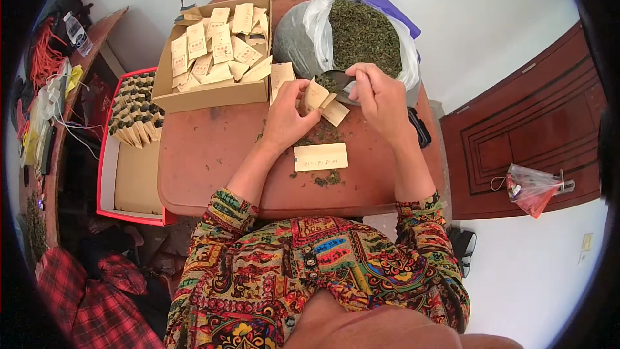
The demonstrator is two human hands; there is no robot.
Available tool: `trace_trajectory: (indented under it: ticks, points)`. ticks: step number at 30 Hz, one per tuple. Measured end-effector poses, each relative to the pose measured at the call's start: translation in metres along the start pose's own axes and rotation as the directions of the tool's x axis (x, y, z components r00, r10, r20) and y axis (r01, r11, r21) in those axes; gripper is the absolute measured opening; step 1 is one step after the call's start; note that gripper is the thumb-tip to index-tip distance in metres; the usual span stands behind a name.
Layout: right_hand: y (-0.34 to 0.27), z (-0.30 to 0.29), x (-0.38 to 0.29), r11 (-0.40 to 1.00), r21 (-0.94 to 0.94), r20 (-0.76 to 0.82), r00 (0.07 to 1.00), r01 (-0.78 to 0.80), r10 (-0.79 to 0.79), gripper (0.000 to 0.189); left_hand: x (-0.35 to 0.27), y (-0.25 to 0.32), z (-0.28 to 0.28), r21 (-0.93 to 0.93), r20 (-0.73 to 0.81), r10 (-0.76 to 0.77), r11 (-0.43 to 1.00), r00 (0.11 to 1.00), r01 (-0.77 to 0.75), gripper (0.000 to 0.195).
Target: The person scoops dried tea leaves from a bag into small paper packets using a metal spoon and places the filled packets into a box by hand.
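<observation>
My left hand (292, 115) grips a small brown paper packet (314, 97) with its mouth spread open. In my right hand (378, 94) is a dark scoop (340, 79), tilted at the packet's mouth with dried green leaf (328, 82) on it. Behind the hands stands a large clear plastic sack (295, 34) full of crumbled dried leaf (365, 34). One paper packet (336, 113) lies under the held one, and another packet (282, 76) lies beyond my left hand. Nearer my body a flat packet (320, 157) bearing printed marks rests on the table.
A cardboard box (213, 103) of loose packets stands on the red-brown table (208, 165). Left of the table, a red-rimmed box (103, 179) holds rows of filled packets. A black object (420, 128) lies at the right edge. Red plaid cloth (97, 300) shows lower left.
</observation>
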State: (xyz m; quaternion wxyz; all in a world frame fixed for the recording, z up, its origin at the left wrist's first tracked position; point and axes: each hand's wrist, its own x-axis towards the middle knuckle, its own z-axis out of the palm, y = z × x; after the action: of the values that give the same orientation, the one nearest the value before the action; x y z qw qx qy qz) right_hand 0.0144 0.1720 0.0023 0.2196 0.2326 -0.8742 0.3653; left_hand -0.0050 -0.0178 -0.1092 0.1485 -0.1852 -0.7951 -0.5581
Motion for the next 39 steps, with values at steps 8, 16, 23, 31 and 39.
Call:
trace_trajectory:
  ticks: [8,16,23,31,39]
  points:
    - [0.007,-0.001,-0.01,0.934,-0.126,0.065,0.942,0.335,-0.33,0.018,-0.004,0.006,-0.001,0.021,0.04,-0.002,1.0,0.999,0.001,0.055]
    - [0.019,-0.004,-0.008,0.942,0.319,-0.305,0.93,-0.103,0.205,0.022,-0.002,0.001,0.004,-0.115,0.02,-0.008,0.993,1.0,0.01,0.047]
    - [0.112,-0.029,0.041,0.231,0.973,-0.136,0.759,-0.019,0.636,0.018,0.001,0.009,0.003,-0.14,0.012,0.012,0.99,1.0,-0.011,0.048]
    - [0.109,-0.021,-0.009,0.108,0.99,-0.008,0.741,-0.087,0.671,0.027,-0.049,0.023,-0.082,-0.218,-0.075,-0.01,0.976,0.997,-0.007,0.054]
    - [0.184,-0.045,-0.064,-0.02,1.0,0.003,0.865,0.008,0.501,0.023,-0.168,-0.044,-0.248,-0.128,-0.595,-0.333,0.938,0.732,0.322,0.056]
